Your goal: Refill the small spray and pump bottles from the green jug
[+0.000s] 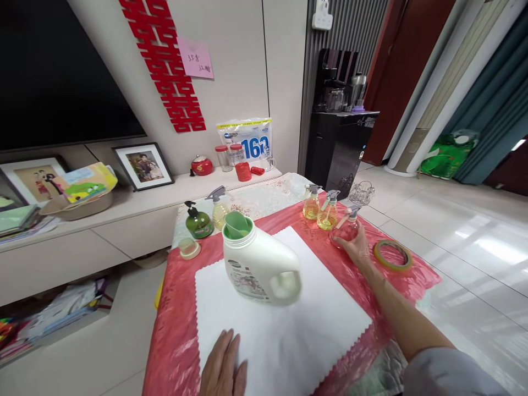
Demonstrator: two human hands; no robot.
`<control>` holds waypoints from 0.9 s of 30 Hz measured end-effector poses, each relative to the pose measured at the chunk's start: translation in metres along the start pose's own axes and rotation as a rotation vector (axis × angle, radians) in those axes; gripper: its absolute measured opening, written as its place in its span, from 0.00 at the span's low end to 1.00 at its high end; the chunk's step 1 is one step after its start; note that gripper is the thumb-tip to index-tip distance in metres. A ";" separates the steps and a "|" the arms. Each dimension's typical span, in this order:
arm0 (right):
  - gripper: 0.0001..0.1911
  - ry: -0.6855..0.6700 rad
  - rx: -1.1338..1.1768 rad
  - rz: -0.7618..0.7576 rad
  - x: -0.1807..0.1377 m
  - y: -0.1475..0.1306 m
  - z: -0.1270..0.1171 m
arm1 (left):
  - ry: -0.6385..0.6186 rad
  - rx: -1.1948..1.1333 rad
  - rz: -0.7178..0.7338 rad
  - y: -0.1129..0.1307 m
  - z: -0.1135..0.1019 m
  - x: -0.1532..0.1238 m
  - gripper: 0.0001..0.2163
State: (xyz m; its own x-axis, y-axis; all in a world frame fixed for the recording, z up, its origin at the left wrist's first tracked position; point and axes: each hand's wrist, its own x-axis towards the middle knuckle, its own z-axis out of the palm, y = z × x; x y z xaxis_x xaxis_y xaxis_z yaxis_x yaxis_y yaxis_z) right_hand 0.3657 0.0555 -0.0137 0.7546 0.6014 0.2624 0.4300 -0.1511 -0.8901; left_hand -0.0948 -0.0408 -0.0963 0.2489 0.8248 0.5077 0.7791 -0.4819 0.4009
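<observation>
On the red plastic sheet at the right, my right hand [358,246] has its fingers around a clear pump bottle [345,230] with a grey top. Two similar pump bottles with yellow liquid, one nearer [326,218] and one farther [311,207], stand just left of it. My left hand [225,366] lies flat, fingers stretched out, near the front edge of a white cloth [284,341]. A large white detergent jug [259,264] with a green spout [238,224] stands uncapped on that cloth, between my hands.
A roll of tape [392,255] lies right of my right hand. Farther left are a green pump bottle [198,222], a yellowish spray bottle [220,212] and a cap [190,249]. Jars [224,159] and a red pot [202,165] stand on the cabinet behind.
</observation>
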 end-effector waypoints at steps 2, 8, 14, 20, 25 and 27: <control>0.28 -0.003 0.031 0.003 -0.003 -0.005 -0.004 | -0.041 -0.001 0.030 -0.007 -0.001 -0.001 0.29; 0.36 -0.085 0.170 -0.004 -0.025 -0.032 -0.031 | -0.129 0.042 0.102 -0.019 -0.006 -0.001 0.27; 0.43 -0.298 0.364 0.025 -0.062 -0.055 -0.056 | -0.059 0.132 0.175 -0.004 -0.011 0.006 0.23; 0.51 -0.509 0.489 0.086 -0.119 -0.085 -0.067 | -0.124 0.068 0.176 -0.005 -0.022 0.009 0.20; 0.46 -0.809 0.336 0.105 -0.180 -0.099 -0.074 | -0.243 -0.245 0.143 0.014 -0.053 0.029 0.18; 0.42 -1.012 0.258 0.050 -0.202 -0.102 -0.073 | -0.269 -0.445 0.075 0.037 -0.071 0.042 0.16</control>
State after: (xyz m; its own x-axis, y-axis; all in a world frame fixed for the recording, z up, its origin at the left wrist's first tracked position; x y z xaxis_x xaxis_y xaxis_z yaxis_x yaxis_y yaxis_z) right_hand 0.2054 -0.1078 0.0508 -0.0499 0.9932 -0.1055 0.2006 -0.0935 -0.9752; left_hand -0.0962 -0.0447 -0.0062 0.4790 0.8020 0.3569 0.4484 -0.5731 0.6860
